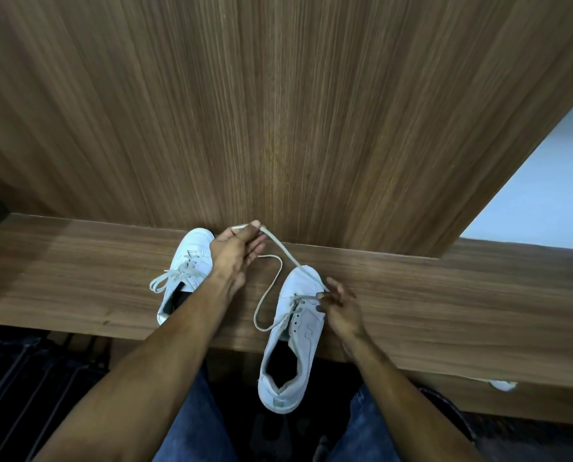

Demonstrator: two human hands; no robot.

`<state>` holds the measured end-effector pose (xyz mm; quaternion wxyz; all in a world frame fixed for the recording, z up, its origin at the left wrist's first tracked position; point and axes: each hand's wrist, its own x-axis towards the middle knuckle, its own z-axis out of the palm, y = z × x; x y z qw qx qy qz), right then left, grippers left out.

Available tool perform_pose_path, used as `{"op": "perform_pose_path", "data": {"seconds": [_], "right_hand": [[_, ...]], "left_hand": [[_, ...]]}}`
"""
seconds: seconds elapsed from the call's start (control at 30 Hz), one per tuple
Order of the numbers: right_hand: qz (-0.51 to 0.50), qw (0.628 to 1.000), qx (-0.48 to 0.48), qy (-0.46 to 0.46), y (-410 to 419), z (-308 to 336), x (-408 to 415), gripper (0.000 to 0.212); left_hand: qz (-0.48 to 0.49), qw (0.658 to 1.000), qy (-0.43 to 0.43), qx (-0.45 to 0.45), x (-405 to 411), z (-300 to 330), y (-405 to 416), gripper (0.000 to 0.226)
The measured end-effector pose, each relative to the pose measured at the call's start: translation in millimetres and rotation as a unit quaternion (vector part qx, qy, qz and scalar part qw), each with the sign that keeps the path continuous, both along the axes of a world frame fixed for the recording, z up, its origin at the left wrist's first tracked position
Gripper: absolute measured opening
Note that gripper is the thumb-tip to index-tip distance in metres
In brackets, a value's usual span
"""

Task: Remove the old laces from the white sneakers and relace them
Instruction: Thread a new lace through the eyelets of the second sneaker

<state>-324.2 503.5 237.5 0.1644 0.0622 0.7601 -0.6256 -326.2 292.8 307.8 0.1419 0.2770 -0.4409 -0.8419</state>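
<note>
Two white sneakers lie on a narrow wooden shelf [61,261]. The left sneaker [191,251] is laced, with its bow loops hanging to the left. The right sneaker [295,335] points away from me, its heel past the shelf's front edge. My left hand [235,248] is raised near the back panel and pinches one end of the right sneaker's white lace [288,255], pulled taut up from the eyelets. Another stretch of that lace loops loosely over the shelf. My right hand [338,305] pinches the lace at the upper eyelets on the shoe's right side.
A tall wooden panel [278,111] rises directly behind the shelf. A pale wall [545,195] shows at the right. My knees in blue jeans [195,421] are below the shelf. A dark ribbed object [28,378] sits at the lower left.
</note>
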Motion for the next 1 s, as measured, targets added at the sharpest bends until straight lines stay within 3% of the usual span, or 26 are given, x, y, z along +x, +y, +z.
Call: {"op": "perform_pose_path", "data": {"seconds": [0.07, 0.13, 0.2, 0.27, 0.37, 0.53, 0.73, 1.0], "right_hand": [[0.068, 0.994, 0.074, 0.037, -4, -7, 7, 0.046], [0.145, 0.974, 0.163, 0.064, -4, -13, 18, 0.039], [0.227, 0.938, 0.247, 0.092, -3, -12, 29, 0.052], [0.269, 0.905, 0.301, 0.136, -3, -11, 34, 0.065], [0.282, 0.875, 0.353, 0.173, -10, -10, 36, 0.062], [0.201, 0.893, 0.367, 0.167, -20, -15, 42, 0.046], [0.136, 0.938, 0.294, 0.124, -14, -24, 36, 0.024], [0.094, 0.980, 0.160, 0.074, -8, -33, 29, 0.027]], "left_hand": [[0.010, 0.997, 0.028, -0.068, -5, 6, 5, 0.015], [-0.022, 0.972, 0.033, -0.233, -7, 1, 7, 0.012], [-0.113, 0.901, 0.023, -0.418, -3, -11, 9, 0.012], [-0.203, 0.837, 0.004, -0.508, 5, -27, 15, 0.013], [-0.267, 0.807, -0.047, -0.525, 17, -47, 31, 0.014], [-0.302, 0.765, -0.078, -0.563, 33, -64, 46, 0.008], [-0.366, 0.702, -0.100, -0.603, 41, -67, 43, 0.009], [-0.338, 0.629, -0.142, -0.686, 39, -62, 54, 0.022]]}}
